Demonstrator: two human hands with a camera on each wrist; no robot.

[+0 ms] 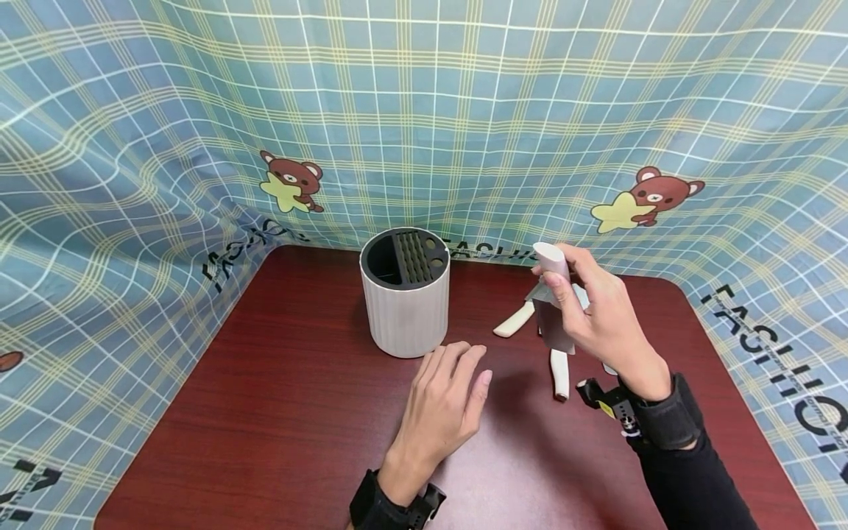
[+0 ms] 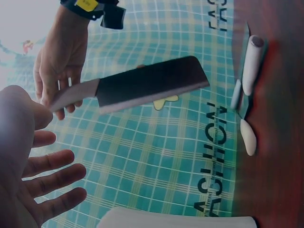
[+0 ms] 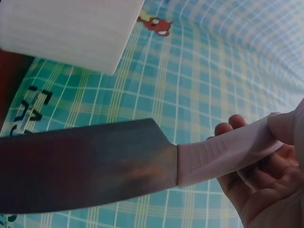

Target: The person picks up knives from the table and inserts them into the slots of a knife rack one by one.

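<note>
My right hand [image 1: 599, 316] grips a cleaver [image 1: 553, 327] by its pale handle [image 3: 228, 152], above the table's right side. The broad blade [image 2: 152, 80] points down toward the tabletop. My left hand [image 1: 440, 397] is relaxed with fingers spread and holds nothing. It is just in front of a round, ribbed white knife block [image 1: 411, 324], whose black top has slots, round holes and a larger compartment. Below and behind the cleaver lie more knives with white handles, one handle [image 1: 514, 321] angled left and another handle [image 1: 559, 374] toward the front. Their blades are partly hidden by my right hand and the cleaver.
The dark red wooden table [image 1: 265, 412] has rounded far corners. A blue-green plaid cloth [image 1: 437, 147] with bear prints hangs behind the table and along both sides. The knife block stands near the table's back edge, left of the loose knives.
</note>
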